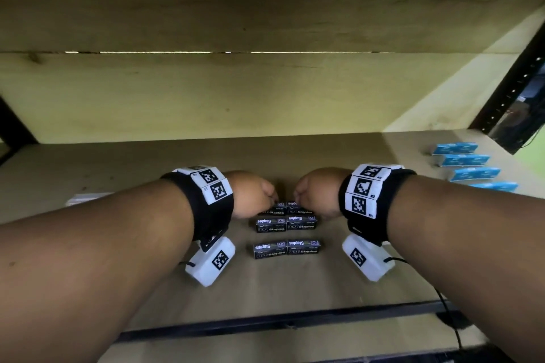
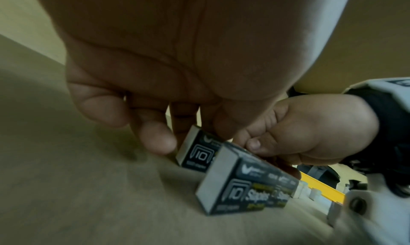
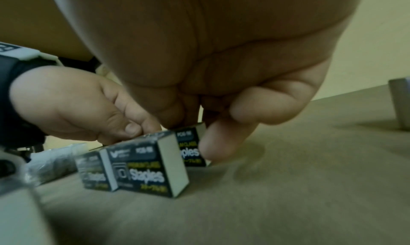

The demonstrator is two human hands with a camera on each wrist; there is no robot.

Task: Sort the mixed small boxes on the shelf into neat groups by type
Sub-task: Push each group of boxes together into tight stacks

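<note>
Several black staples boxes stand in three rows of two on the brown shelf [image 1: 339, 283]. My left hand [image 1: 272, 200] pinches the back-left staples box [image 1: 275, 211] at its left end, finger on the white end and thumb on top. The left wrist view shows that box [image 2: 195, 150] behind a nearer one [image 2: 244, 185]. My right hand [image 1: 296, 198] pinches the back-right staples box [image 1: 299, 209], and the right wrist view shows a fingertip [image 3: 213, 143] against its right end [image 3: 190, 147]. The middle row [image 1: 286, 223] and front row [image 1: 286, 247] lie untouched.
Blue boxes [image 1: 463, 160] lie in rows at the back right of the shelf. Pale flat packs [image 1: 85, 199] sit at the left behind my forearm. A board closes the space above. A dark metal rail [image 1: 265, 324] runs along the front edge, and a perforated post [image 1: 507, 103] stands at right.
</note>
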